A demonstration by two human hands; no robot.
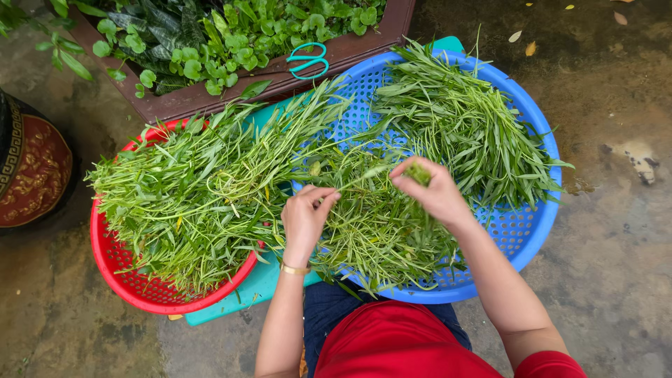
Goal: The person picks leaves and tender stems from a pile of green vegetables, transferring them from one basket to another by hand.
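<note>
We have one green stalk [357,178] stretched between our hands, over the near half of the blue basket [532,231]. Our left hand [304,217] pinches its lower end with fingertips closed on it; our right hand [434,190] is clamped on the upper end, with a small tuft of leaves [418,171] bunched in the fist. We judge that we are midway through picking a stalk apart, leaf from stem, and the next move would call for a short snap or pull between the two pinches without dragging the loose pile below.

Under the grip lies one heap of thin stems [381,238]; beyond the right hand, one heap of leafy tops [462,122]. Left of the left hand sits one red basket [133,280] piled with uncut greens [189,192]. Both baskets rest on one teal board [245,290]. Farther off, one pair of teal scissors [308,59] lies on the rim of one brown planter [350,49]. A dark patterned pot [31,168] stands at far left, on the wet concrete floor [616,231]
</note>
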